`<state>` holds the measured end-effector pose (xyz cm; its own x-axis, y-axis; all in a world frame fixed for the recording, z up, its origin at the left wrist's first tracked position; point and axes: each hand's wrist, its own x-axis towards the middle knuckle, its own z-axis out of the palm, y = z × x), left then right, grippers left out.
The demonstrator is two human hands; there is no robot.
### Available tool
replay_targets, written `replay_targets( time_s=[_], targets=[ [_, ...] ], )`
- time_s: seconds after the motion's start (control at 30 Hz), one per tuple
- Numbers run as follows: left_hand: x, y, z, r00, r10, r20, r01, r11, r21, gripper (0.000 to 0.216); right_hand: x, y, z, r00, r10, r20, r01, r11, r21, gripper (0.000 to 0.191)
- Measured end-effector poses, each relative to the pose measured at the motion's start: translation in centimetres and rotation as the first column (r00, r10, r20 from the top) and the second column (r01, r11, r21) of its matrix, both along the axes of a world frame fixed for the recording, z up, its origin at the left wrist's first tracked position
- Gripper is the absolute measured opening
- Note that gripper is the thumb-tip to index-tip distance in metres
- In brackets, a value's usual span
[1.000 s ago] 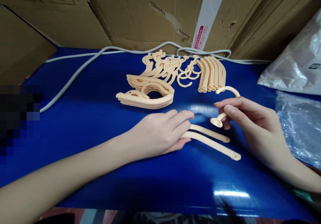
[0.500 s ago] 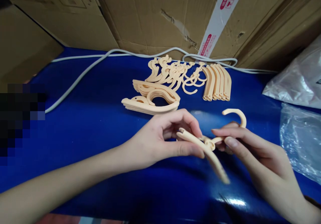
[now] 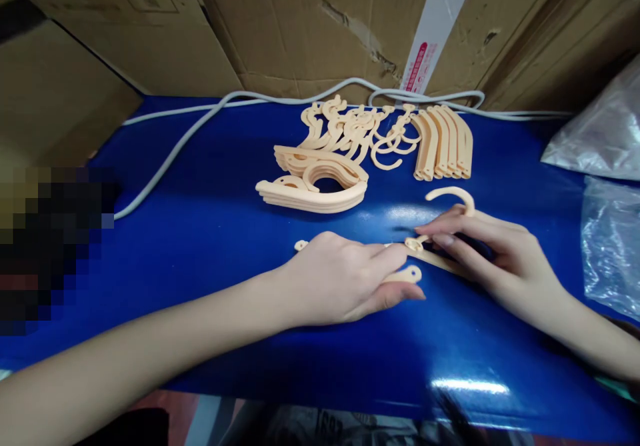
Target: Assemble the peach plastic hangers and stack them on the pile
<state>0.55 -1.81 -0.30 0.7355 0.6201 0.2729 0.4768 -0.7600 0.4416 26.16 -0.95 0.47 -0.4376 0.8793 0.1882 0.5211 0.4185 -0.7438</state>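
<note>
My left hand [image 3: 350, 279] lies closed over a peach plastic arm piece [image 3: 406, 275] on the blue table [image 3: 200, 233]; one rounded end of the arm shows by my thumb, and another small end [image 3: 301, 245] peeks out behind the knuckles. My right hand [image 3: 490, 253] pinches a peach hook piece [image 3: 453, 196] whose round foot [image 3: 414, 243] touches the table beside my left fingers. A second arm piece [image 3: 440, 263] lies under my right fingers.
Further back lie a stack of curved peach parts [image 3: 315, 183], a heap of loose hooks [image 3: 355, 129] and a row of curved strips [image 3: 445, 143]. A white cable [image 3: 200, 123] runs along the cardboard boxes [image 3: 310, 26]. Clear plastic bags [image 3: 607, 239] sit at right.
Both hands came down from mid-air to the table. The arm piece that my left hand held up now lies flat beneath it, and the hook's foot rests beside it.
</note>
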Motion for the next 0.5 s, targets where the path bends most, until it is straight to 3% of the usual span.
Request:
replay_targets(
  time_s=[0.1,0.2,0.37,0.5],
  targets=[
    [0.13,-0.16,-0.67,0.985,0.106,-0.135,-0.072,0.969,0.237,0.058,0.01,0.68,-0.27,1.000,0.000,-0.003,0.000,0.997,-0.082,0.019],
    [0.25,-0.09,-0.86,0.946,0.237,-0.221,-0.155,0.929,0.335,0.042,-0.13,0.67,-0.11,1.000,0.015,0.017,-0.013,0.995,-0.100,0.022],
    [0.29,0.30,-1.13,0.942,0.226,-0.250,-0.136,0.934,0.331,0.027,-0.53,0.36,0.03,0.997,0.077,0.022,-0.074,0.992,-0.102,0.021],
    [0.17,0.46,-1.23,0.964,0.176,-0.200,-0.110,0.947,0.301,0.037,-0.70,0.27,0.19,0.999,0.049,-0.021,-0.051,0.989,-0.142,0.019]
  ],
)
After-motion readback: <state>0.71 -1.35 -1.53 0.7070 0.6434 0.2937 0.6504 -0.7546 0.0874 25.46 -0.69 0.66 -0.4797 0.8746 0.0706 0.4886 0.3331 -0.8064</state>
